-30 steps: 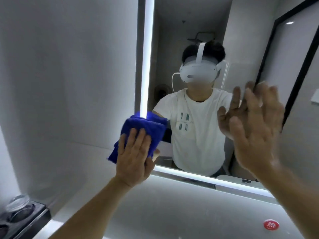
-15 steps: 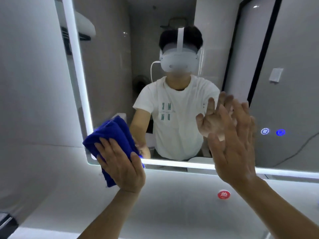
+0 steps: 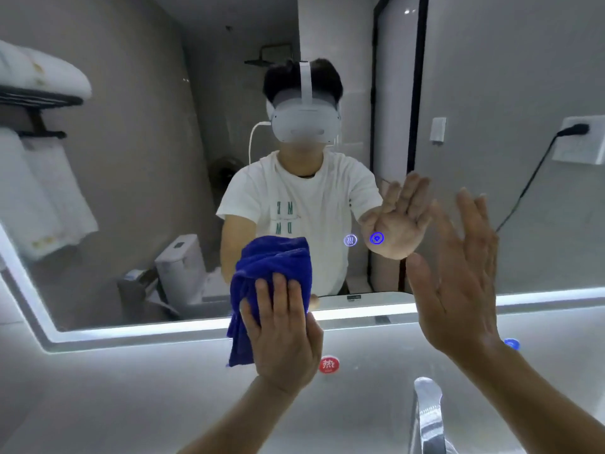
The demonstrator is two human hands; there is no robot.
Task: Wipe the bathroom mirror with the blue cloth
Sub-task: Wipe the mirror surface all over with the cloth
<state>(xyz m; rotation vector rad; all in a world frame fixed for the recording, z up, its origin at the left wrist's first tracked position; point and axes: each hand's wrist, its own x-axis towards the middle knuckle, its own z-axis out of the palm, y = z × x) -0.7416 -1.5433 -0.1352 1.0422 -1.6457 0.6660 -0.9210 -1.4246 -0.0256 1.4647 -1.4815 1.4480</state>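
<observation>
We see the left hand [image 3: 281, 332] laid flat on the blue cloth [image 3: 271, 263], its fingers straight and close together, pressing the bunched fabric rather than curling round it; the thumb is hidden from us. The cloth sits at the bottom edge of the bathroom mirror [image 3: 147, 178], low and a little left of centre. Its upper folds lie against the glass, its middle crosses the glowing light strip [image 3: 147, 329] that borders the mirror, and a loose tail hangs over the grey wall [image 3: 114, 388] below. The right hand [image 3: 458, 290] is raised to the right of the cloth and well apart from it, palm toward the mirror, fingers straight and slightly spread, holding nothing. We cannot tell whether it touches the glass. Two small lit touch icons, one white [image 3: 350, 240] and one blue [image 3: 376, 238], show on the mirror between the two hands. On the wall just beside the left hand is a round red sticker [image 3: 328, 364], and a blue sticker [image 3: 511, 344] peeks out behind the right wrist. A chrome faucet [image 3: 427, 417] rises at the bottom, between the forearms. In the glass we see reflected the person in a white T-shirt and headset, white towels on a dark rack at the left, and a toilet.
</observation>
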